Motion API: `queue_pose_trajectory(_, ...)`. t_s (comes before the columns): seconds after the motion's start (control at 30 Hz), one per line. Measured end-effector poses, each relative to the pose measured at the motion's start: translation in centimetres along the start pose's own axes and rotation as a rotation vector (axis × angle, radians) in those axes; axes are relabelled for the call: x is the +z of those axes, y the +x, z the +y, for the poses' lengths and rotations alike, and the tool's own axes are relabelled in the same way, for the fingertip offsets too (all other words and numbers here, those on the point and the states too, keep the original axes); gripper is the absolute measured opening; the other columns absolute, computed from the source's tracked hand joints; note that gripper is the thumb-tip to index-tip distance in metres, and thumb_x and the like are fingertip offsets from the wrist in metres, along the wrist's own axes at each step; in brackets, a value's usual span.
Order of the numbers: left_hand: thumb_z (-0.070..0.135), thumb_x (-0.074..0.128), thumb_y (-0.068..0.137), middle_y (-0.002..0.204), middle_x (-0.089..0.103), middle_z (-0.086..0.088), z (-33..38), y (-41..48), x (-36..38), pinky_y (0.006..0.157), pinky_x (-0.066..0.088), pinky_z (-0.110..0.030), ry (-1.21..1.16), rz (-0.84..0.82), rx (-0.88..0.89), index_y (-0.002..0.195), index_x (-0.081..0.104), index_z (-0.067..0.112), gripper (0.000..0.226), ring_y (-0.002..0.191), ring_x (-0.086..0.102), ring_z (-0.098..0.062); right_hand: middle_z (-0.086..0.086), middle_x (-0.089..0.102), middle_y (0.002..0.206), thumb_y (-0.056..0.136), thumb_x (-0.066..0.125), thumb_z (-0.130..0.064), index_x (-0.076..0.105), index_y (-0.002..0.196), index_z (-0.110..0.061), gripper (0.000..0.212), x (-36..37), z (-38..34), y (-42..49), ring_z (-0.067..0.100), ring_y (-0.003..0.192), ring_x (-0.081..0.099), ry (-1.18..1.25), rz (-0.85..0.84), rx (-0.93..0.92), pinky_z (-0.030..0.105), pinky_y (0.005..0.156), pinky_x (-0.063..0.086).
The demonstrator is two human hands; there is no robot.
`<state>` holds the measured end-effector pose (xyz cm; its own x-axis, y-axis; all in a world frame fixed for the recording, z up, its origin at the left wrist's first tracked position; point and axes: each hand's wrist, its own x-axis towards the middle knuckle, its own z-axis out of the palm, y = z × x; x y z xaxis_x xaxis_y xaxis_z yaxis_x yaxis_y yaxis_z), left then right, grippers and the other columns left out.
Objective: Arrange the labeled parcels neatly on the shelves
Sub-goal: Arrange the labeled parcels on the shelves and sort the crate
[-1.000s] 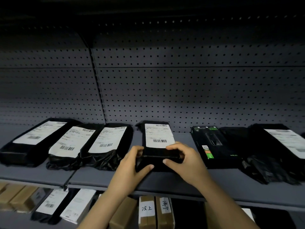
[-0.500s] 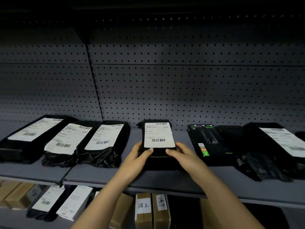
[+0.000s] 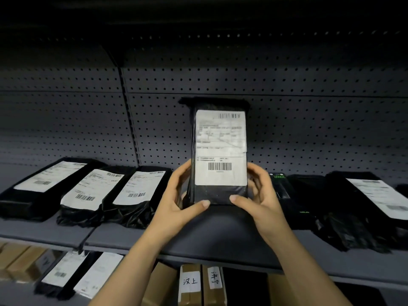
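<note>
Above the shelf [image 3: 220, 235] gap at centre, the labelled parcel [image 3: 220, 151] is upright, label facing near. The left hand [image 3: 183, 195] and right hand [image 3: 262, 195] each grip its lower sides. Recommended: lay it flat, label up, parallel to the neighbouring parcels [image 3: 136, 191] at left, without overlap.

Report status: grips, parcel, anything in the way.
Left grip, right grip both holding parcel by lower sides. Parcel upright, label facing camera. Flat parcels left, black box right, shelf below.

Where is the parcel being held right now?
Centre of view: the held parcel stands upright between the left hand and right hand, in front of the pegboard.
</note>
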<state>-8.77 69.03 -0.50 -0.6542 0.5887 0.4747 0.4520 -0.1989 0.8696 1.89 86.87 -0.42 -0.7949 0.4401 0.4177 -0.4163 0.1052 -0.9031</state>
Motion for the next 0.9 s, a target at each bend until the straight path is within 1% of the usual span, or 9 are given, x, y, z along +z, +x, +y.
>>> queue_pose_trajectory(0.1, 0.003, 0.079, 0.074, 0.148, 0.042, 0.0, 0.8, 0.4, 0.1, 0.113, 0.034, -0.032, -0.017, -0.011, 0.071, 0.145, 0.031, 0.021, 0.087, 0.142, 0.033, -0.02, -0.018, 0.062, 0.124, 0.07, 0.065, 0.01, 0.039, 0.133, -0.018, 0.073, -0.2, -0.9, 0.0, 0.007, 0.125, 0.053, -0.003, -0.02, -0.097, 0.019, 0.094, 0.046)
queue_pose_trajectory(0.2, -0.01, 0.075, 0.072, 0.149, 0.04, -0.003, 1.2, 0.7, 0.1, 0.113, 0.034, -0.031, -0.011, -0.032, 0.125, 0.144, 0.03, 0.015, 0.088, 0.142, 0.032, -0.023, -0.014, 0.058, 0.128, 0.072, 0.063, 0.013, 0.037, 0.134, -0.018, 0.075, -0.3, -1.3, 0.0, 0.011, 0.13, 0.049, -0.016, -0.046, -0.148, 0.023, 0.101, 0.045)
queue_pose_trajectory(0.4, -0.016, 0.071, 0.07, 0.145, 0.045, 0.005, 1.6, 0.8, 0.4, 0.108, 0.035, -0.023, -0.051, -0.05, 0.169, 0.141, 0.03, 0.013, 0.088, 0.14, 0.035, -0.019, -0.009, 0.056, 0.132, 0.072, 0.064, 0.014, 0.036, 0.136, -0.016, 0.076, -0.6, -1.8, -0.2, 0.015, 0.131, 0.048, -0.017, -0.049, -0.19, 0.031, 0.107, 0.043)
queue_pose_trajectory(0.5, -0.017, 0.07, 0.069, 0.143, 0.047, 0.008, 1.6, 0.8, 0.4, 0.107, 0.035, -0.022, -0.059, -0.046, 0.181, 0.14, 0.03, 0.013, 0.087, 0.14, 0.036, -0.018, -0.008, 0.055, 0.133, 0.072, 0.064, 0.014, 0.037, 0.136, -0.016, 0.076, -0.6, -1.9, -0.3, 0.016, 0.132, 0.047, -0.019, -0.049, -0.198, 0.035, 0.109, 0.041)
queue_pose_trajectory(0.6, -0.018, 0.069, 0.069, 0.142, 0.048, 0.009, 1.7, 0.8, 0.3, 0.106, 0.035, -0.021, -0.051, -0.038, 0.185, 0.14, 0.03, 0.013, 0.087, 0.139, 0.037, -0.017, -0.01, 0.056, 0.133, 0.072, 0.064, 0.014, 0.037, 0.136, -0.018, 0.076, -0.4, -2.0, -0.2, 0.015, 0.132, 0.047, -0.018, -0.051, -0.189, 0.034, 0.109, 0.042)
queue_pose_trajectory(0.7, -0.012, 0.071, 0.072, 0.144, 0.046, 0.008, 1.7, 0.8, 0.1, 0.106, 0.036, -0.021, -0.022, -0.021, 0.165, 0.142, 0.03, 0.013, 0.085, 0.139, 0.037, -0.017, -0.01, 0.053, 0.137, 0.072, 0.065, 0.013, 0.036, 0.14, -0.022, 0.081, 0.1, -1.8, -0.1, 0.01, 0.133, 0.046, -0.017, -0.049, -0.15, 0.025, 0.103, 0.045)
queue_pose_trajectory(0.77, 0.0, 0.073, 0.076, 0.146, 0.045, 0.008, 1.5, 0.6, -0.2, 0.108, 0.035, -0.022, 0.029, 0.0, 0.152, 0.145, 0.029, 0.014, 0.083, 0.139, 0.037, -0.016, -0.008, 0.052, 0.139, 0.075, 0.067, 0.015, 0.035, 0.143, -0.024, 0.084, 0.5, -1.6, 0.0, 0.004, 0.131, 0.047, -0.021, -0.051, -0.101, 0.016, 0.096, 0.045)
queue_pose_trajectory(0.83, 0.011, 0.071, 0.079, 0.145, 0.046, 0.012, 1.3, 0.2, -0.4, 0.106, 0.036, -0.018, 0.075, 0.02, 0.096, 0.147, 0.03, 0.019, 0.079, 0.137, 0.04, -0.009, -0.01, 0.053, 0.138, 0.079, 0.067, 0.016, 0.037, 0.143, -0.027, 0.083, 1.0, -1.0, 0.1, 0.0, 0.127, 0.049, -0.048, -0.042, -0.042, 0.012, 0.09, 0.046)
queue_pose_trajectory(0.9, 0.016, 0.064, 0.082, 0.14, 0.048, 0.021, 1.1, -0.1, -0.4, 0.1, 0.035, -0.009, 0.119, 0.04, 0.016, 0.145, 0.031, 0.028, 0.073, 0.131, 0.042, 0.003, -0.014, 0.054, 0.136, 0.081, 0.07, 0.007, 0.04, 0.143, -0.032, 0.079, 1.4, -0.1, 0.3, 0.0, 0.127, 0.05, -0.092, -0.036, 0.041, 0.014, 0.09, 0.047)
